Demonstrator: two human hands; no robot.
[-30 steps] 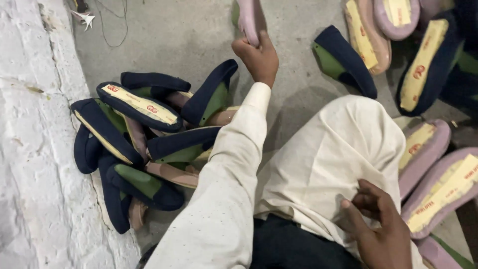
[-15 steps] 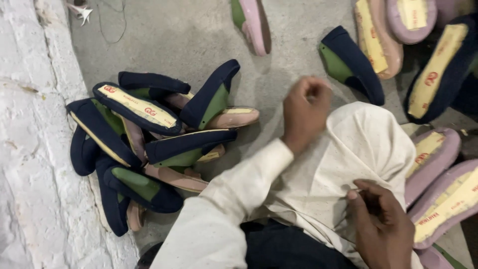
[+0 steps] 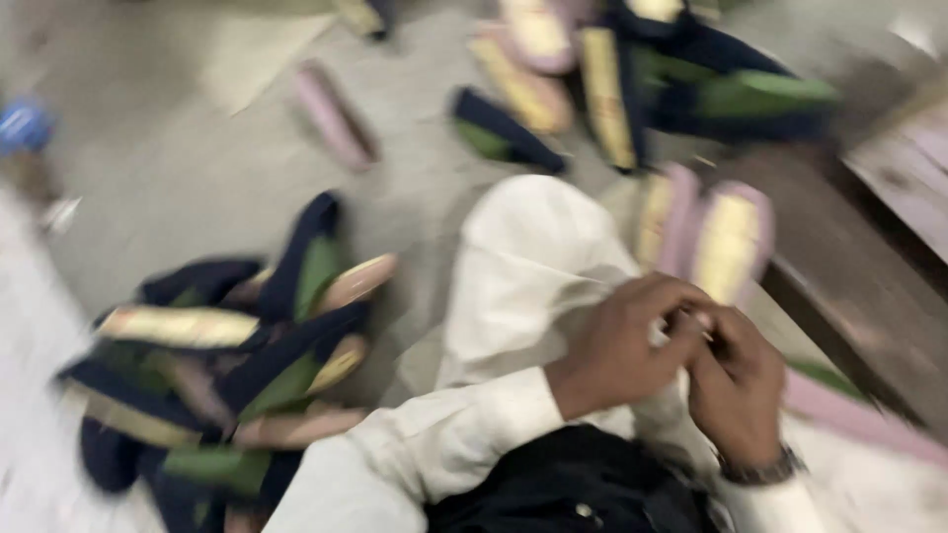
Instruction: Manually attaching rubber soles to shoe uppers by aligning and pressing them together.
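Shoe soles [image 3: 227, 365] piled on grey concrete floor [image 3: 188, 158], blurred

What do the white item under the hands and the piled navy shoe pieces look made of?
White item: probably soft matte cloth; it drapes and creases under both hands. Navy shoe pieces: likely fabric or foam with tan and green linings; blur hides detail.

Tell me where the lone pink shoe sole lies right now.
In the head view the pink shoe sole lies alone on the grey floor, upper left of centre, above the pile of navy and green shoe pieces and left of the navy piece.
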